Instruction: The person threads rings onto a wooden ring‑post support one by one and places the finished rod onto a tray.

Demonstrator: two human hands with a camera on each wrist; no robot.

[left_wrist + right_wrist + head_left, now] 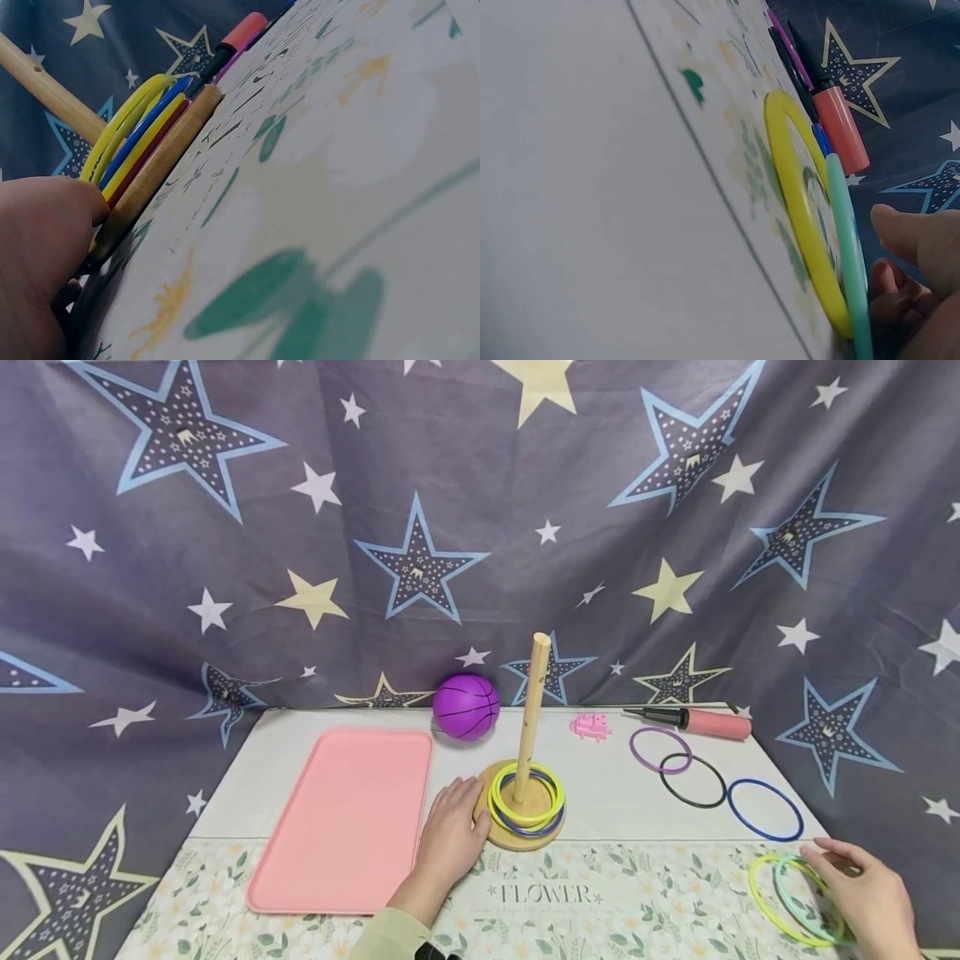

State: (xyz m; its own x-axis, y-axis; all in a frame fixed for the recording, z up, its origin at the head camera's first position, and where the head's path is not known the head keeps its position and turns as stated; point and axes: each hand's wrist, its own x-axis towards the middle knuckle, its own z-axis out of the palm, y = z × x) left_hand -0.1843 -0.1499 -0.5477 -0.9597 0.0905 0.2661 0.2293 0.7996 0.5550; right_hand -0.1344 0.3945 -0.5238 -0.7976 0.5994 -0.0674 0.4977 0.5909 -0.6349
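A wooden ring-toss stand (532,710) carries a stack of rings round its peg, with yellow and blue showing; the left wrist view adds a red ring (148,154) low in the pile. My left hand (452,827) holds the left edge of its round base, thumb at the near side. At the lower right, a yellow ring (759,893) lies partly under a mint-green ring (795,906). Over these rings hovers my right hand (870,893), fingers bent. In the right wrist view its thumb (900,229) stands apart from the mint-green ring. A darker ring beneath is partly hidden.
Left of the stand lies a pink tray (341,827). Behind are a purple ball (466,707) and a small pink figure (591,727). Further right lie a purple ring (633,747), a black ring (693,806), a blue ring (765,837) and a pink-handled pump (716,723).
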